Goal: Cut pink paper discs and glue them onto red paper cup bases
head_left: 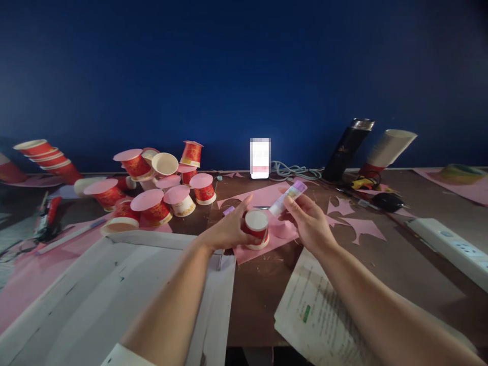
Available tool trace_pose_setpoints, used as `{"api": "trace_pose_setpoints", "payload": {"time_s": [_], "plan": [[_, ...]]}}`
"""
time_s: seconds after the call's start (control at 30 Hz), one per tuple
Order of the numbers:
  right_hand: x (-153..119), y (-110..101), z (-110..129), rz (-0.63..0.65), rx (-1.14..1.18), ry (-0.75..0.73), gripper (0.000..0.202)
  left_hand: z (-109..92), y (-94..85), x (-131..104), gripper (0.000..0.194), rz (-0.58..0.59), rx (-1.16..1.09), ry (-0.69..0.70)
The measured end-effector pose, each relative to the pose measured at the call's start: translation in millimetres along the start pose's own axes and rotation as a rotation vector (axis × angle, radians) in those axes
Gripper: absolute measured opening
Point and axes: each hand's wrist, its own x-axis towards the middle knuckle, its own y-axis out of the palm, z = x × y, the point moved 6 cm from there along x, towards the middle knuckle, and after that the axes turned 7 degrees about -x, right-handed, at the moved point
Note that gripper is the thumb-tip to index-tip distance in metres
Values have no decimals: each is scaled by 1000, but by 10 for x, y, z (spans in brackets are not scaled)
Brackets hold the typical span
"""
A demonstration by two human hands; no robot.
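My left hand [227, 227] is wrapped around a red paper cup [257, 233], which stands upside down with its pale base facing up. The cup rests on pink paper [244, 254] at the middle of the table. In my right hand [310, 221] I grip a glue stick [288, 198], a white tube with a purple end, tilted up to the right just beyond the cup. A small purple cap [229, 210] lies left of the cup, partly behind my left hand. Beside my right hand is a round pink paper piece [284, 229].
Several red cups topped with pink paper discs [148, 200] cluster at the left. A lit phone [260, 158] leans on the blue wall. Right are a black flask [347, 150], pink scraps [364, 230] and a power strip [453, 246]. Printed sheets [316, 310] lie in front.
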Motion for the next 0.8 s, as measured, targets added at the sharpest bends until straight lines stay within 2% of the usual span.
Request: {"api": "trace_pose_setpoints", "payload": {"time_s": [0.17, 0.47, 0.57, 0.73, 0.8], "plan": [[-36, 57, 81, 31, -144, -60, 44, 6, 15, -4, 119, 11, -15, -12], [-22, 70, 97, 88, -246, -120, 49, -53, 28, -17, 111, 40, -31, 4], [-24, 51, 118, 68, -299, -119, 47, -58, 24, -15, 109, 40, -4, 18], [-12, 11, 108, 10, -513, -130, 32, -21, -4, -18, 107, 26, 72, 28], [7, -6, 68, -2, -474, -89, 34, -26, -16, -21, 106, 18, 76, 36]]}}
